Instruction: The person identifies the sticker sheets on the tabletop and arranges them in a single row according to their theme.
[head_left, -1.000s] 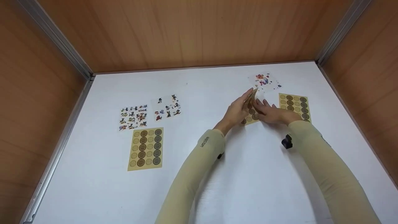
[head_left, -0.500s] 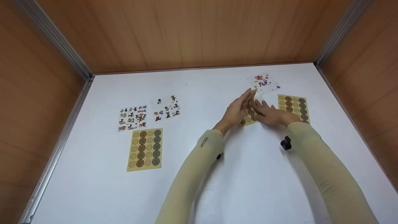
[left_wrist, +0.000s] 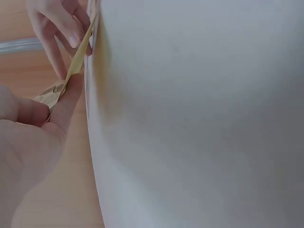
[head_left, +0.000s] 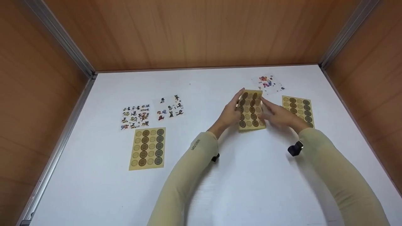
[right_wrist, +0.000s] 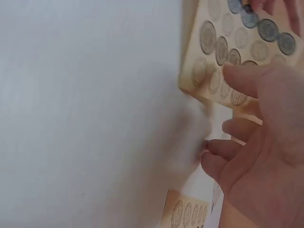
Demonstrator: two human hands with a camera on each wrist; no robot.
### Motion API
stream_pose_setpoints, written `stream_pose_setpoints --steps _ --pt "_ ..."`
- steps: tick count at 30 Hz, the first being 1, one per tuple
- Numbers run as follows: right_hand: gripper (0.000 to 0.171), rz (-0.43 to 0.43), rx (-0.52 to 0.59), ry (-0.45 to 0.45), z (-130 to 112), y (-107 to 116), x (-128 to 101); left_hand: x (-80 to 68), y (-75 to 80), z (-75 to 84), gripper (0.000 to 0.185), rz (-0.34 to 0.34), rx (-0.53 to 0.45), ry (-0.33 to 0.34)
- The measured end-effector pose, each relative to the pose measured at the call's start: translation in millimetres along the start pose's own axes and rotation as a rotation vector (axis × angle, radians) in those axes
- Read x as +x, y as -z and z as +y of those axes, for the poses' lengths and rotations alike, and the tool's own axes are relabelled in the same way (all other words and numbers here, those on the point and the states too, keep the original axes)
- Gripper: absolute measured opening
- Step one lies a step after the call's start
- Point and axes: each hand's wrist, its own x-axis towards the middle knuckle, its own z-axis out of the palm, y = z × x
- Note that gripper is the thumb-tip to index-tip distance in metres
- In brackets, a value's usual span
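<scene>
Between both hands, a tan sheet of round stickers (head_left: 252, 110) is raised from the table, its printed face toward the head camera. My left hand (head_left: 229, 115) grips its left edge; the left wrist view shows that thumb and fingers (left_wrist: 61, 107) pinching the sheet, seen nearly edge-on. At the right edge is my right hand (head_left: 281, 115). In the right wrist view its thumb (right_wrist: 244, 80) lies on the printed face, with the other fingers curled below and behind. A second tan edge shows just under the sheet's bottom in the head view.
Similar tan sticker sheets lie flat, one sheet (head_left: 147, 149) at left and another sheet (head_left: 298, 108) beside the right hand. Clear sheets with small colourful figures rest farther back: one (head_left: 135, 116), a second (head_left: 169, 108) and a third (head_left: 267, 83). Wooden walls (head_left: 201, 34) enclose the white table.
The sheet was bent up between the hands, its face partly covered. Now it is turned to face the camera, and the right hand has shifted from over it to its right edge.
</scene>
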Motion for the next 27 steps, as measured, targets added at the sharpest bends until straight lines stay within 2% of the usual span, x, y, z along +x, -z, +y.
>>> stream_pose_setpoints --steps 3,5,9,11,14,18,21,27 --pt "0.088 0.058 0.235 0.001 -7.5 -1.5 -4.4 -8.5 13.4 0.8 0.082 -0.019 -0.187 0.043" --pt "0.089 0.065 0.395 -0.006 -14.6 -3.4 -7.5 -15.2 21.7 2.5 0.08 -0.031 -0.278 0.08" --pt "0.087 0.052 0.684 -0.042 -31.1 -12.0 -10.9 -28.9 34.9 6.8 0.077 -0.041 -0.336 0.135" --pt "0.082 0.032 0.784 -0.048 -38.8 -18.3 -11.4 -35.2 40.4 9.2 0.077 -0.044 -0.338 0.143" --pt "0.073 -0.003 0.859 -0.034 -48.2 -27.9 -11.4 -44.6 48.3 11.7 0.076 -0.046 -0.346 0.143" --pt "0.069 -0.04 0.913 -0.021 -60.0 -38.6 -11.1 -58.5 59.7 13.0 0.076 -0.049 -0.361 0.138" --pt "0.067 -0.057 0.924 -0.011 -68.6 -44.7 -11.4 -70.1 69.1 12.5 0.076 -0.056 -0.372 0.133" --pt "0.056 -0.028 0.905 0.007 -83.7 -55.6 -13.2 -90.4 88.0 8.6 0.077 -0.059 -0.377 0.126"
